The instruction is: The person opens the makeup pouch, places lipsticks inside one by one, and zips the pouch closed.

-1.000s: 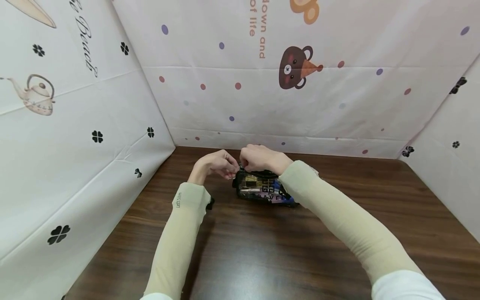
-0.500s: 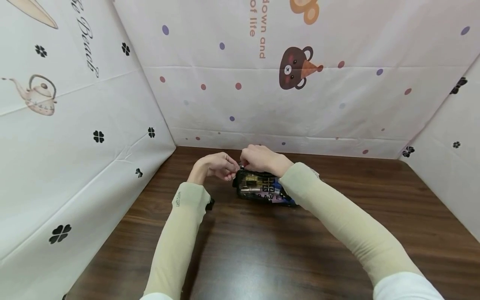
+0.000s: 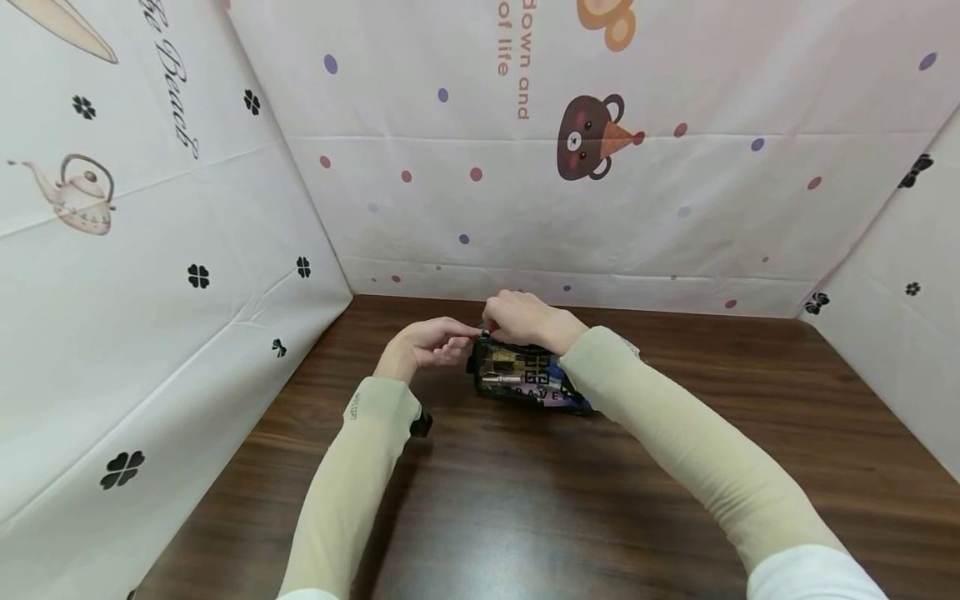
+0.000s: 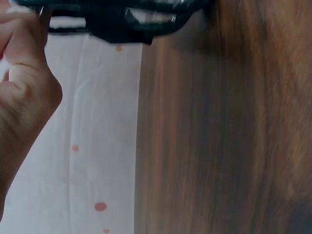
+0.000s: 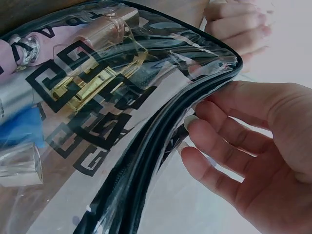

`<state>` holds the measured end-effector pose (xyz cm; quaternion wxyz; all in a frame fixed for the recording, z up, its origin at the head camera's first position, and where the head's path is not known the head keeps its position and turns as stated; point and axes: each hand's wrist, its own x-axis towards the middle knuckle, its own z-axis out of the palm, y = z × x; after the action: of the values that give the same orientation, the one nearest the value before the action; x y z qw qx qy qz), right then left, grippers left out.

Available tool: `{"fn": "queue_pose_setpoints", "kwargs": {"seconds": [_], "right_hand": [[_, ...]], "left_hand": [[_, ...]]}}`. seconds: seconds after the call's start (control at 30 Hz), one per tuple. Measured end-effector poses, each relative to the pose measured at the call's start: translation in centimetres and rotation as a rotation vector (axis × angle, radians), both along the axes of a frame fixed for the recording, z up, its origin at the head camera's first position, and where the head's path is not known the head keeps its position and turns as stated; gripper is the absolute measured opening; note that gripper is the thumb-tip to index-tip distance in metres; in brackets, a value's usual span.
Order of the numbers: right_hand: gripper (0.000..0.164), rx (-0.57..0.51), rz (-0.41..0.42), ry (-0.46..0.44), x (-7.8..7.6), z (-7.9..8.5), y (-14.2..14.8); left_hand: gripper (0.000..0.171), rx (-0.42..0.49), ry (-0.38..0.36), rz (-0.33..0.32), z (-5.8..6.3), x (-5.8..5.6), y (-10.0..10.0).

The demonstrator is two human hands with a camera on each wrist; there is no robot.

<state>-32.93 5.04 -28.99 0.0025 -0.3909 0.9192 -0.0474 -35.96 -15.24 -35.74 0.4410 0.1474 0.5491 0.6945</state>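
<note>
A see-through zip pouch [image 3: 501,382] with black trim and black lettering stands on the table between my hands. Its black zipper [image 5: 142,163] runs along the upper edge in the right wrist view. With thumb and index finger, my right hand [image 3: 521,319] pinches that edge near the corner, the other fingers loosely bent beside it. My left hand [image 3: 435,342] pinches at the pouch's upper left corner; its fingertips are partly hidden there. Through the plastic show a gold item [image 5: 90,87], a silver tube [image 5: 17,95], something blue [image 5: 22,127] and a clear cap [image 5: 22,165].
The dark wooden table [image 3: 480,500] reaches back to a printed white cloth wall [image 3: 420,217]. Similar cloth walls rise at the left [image 3: 150,333] and right [image 3: 911,350]. A small black device [image 3: 422,423] sits at the left wrist.
My left wrist has dropped slightly and the left index finger has straightened toward the pouch's corner. My right hand and the pouch have hardly moved.
</note>
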Motion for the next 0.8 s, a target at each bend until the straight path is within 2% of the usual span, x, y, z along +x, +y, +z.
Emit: {"fn": "queue_pose_setpoints", "kwargs": {"seconds": [0.13,0.23,0.3,0.47,0.63,0.8], "right_hand": [[0.017,0.010,-0.020,0.001,-0.2,-0.2,0.1],[0.018,0.012,-0.037,-0.003,-0.3,-0.2,0.1],[0.019,0.014,-0.046,-0.010,-0.4,-0.2,0.1],[0.024,0.024,-0.056,-0.031,-0.3,-0.1,0.1],[0.034,0.027,-0.023,-0.027,-0.2,0.0,0.0],[0.035,0.059,-0.010,0.026,-0.1,0.2,-0.2]], "left_hand": [[0.042,0.110,-0.144,0.019,-0.1,0.3,0.8],[0.040,0.150,-0.216,0.082,-0.1,0.5,1.3],[0.041,0.160,-0.238,0.122,0.0,0.6,1.6],[0.043,0.167,-0.225,0.181,0.1,0.8,2.2],[0.042,0.155,-0.196,0.215,0.3,1.1,2.5],[0.033,0.097,-0.141,0.230,0.7,1.1,2.6]]}}
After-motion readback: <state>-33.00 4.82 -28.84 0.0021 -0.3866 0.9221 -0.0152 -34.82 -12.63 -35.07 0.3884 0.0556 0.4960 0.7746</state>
